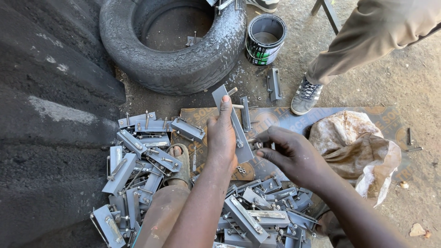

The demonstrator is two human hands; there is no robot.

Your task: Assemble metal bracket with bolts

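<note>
a: what have you got there?

b: my left hand (221, 138) is closed round a flat grey metal plate (232, 120), index finger laid along it, holding it tilted over the board (294, 120), its top end pointing to eleven o'clock. my right hand (287, 154) is at three o'clock of it, fingers pinched near the plate's lower end on something small; i can't tell whether it's a bolt or a nut.

a: what might go wrong?

b: i'd say the small part could slip from the pinch. it would drop among the pile (264, 213) at six o'clock, or roll off the board onto the dirt, and be hard to find.

a: and the plate?

b: it's only gripped at the lower half, so a push from the right could swing it. the edges look sharp, and my foot (177, 160) in its sandal sits at nine o'clock, close by another heap (133, 170).

a: anyone else near?

b: someone's shoe (305, 95) stands at one o'clock, beside a tin (265, 39) and a tyre (172, 43).
</note>
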